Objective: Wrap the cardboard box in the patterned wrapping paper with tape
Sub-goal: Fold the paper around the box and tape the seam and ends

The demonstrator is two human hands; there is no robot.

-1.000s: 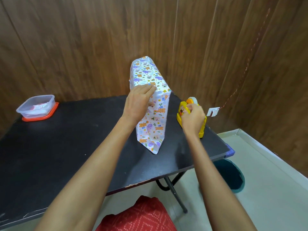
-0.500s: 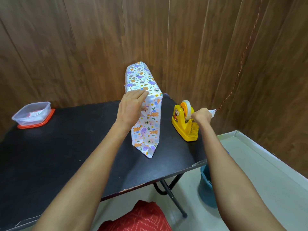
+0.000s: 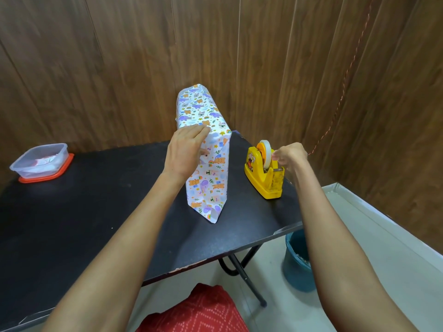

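While the wrapped box stands on end at the black table's 1 o'clock, its patterned wrapping paper hanging in a loose flap below, I see my left hand flat on its near top edge, fingers straight and pressing the fold. At the box's 3 o'clock sits a yellow tape dispenser. My right hand pinches the tape at the roll. A clear plastic container lies well apart at 9 o'clock.

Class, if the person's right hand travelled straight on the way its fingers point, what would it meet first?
Probably the white tape roll on the yellow plastic tape dispenser. The right hand points left and seems to be pinching at the roll. Depth is unclear from one view.
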